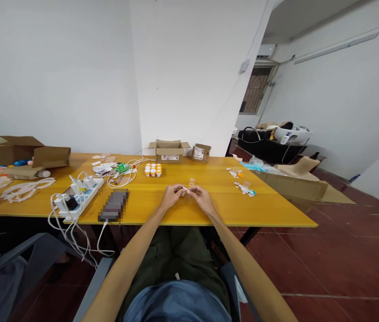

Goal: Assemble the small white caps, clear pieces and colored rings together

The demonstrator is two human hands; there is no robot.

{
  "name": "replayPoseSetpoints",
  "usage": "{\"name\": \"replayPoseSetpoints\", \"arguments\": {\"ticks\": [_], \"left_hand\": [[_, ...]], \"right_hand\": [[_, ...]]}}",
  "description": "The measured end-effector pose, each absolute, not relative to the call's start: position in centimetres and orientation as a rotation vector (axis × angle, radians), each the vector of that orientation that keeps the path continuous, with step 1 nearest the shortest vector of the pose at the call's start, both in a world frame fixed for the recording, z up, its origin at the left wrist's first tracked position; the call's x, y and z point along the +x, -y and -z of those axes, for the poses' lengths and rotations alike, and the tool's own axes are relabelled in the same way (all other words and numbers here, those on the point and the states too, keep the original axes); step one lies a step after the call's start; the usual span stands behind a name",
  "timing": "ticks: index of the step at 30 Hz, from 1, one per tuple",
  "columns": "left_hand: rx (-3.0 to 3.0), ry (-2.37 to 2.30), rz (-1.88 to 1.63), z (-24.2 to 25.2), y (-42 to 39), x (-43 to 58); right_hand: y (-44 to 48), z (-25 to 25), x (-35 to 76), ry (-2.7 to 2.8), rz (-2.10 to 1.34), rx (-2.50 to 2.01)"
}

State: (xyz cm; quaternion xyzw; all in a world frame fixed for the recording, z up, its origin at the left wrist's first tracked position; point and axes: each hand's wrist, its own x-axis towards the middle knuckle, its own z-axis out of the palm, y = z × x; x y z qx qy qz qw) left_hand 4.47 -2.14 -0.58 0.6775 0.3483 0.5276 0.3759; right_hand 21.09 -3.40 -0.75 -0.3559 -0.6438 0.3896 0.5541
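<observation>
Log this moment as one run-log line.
left hand: pinches small white piece | right hand: pinches it too | above yellow table | orange-capped vials behind

Table (209, 210) was a warm yellow-orange, floor (326, 259) dark red tile with pale grout lines. Boxes (169, 151) were plain brown cardboard, power strip (82, 194) and cables (127, 175) white, the little pots (153, 169) orange and white, one packet (122, 167) green. Tiny piece (185, 189) up front looked white.

- Both bare forearms stretch forward and converge toward each other.
- Left hand (172, 195) and right hand (202, 197) meet fingertip to fingertip, fingers curled and pinched closed.
</observation>
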Motion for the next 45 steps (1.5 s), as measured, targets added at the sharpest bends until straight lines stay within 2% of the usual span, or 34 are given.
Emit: {"name": "replayPoseSetpoints", "arguments": {"ticks": [38,45], "left_hand": [[1.826,-0.895,-1.318,-0.3,2.8,4.4],[1.738,-1.371,-1.723,0.1,1.8,3.1]], "right_hand": [[3.5,0.7,20.7,1.508,-0.834,-0.850],[3.1,1.2,20.7,1.352,-0.867,-0.863]]}}
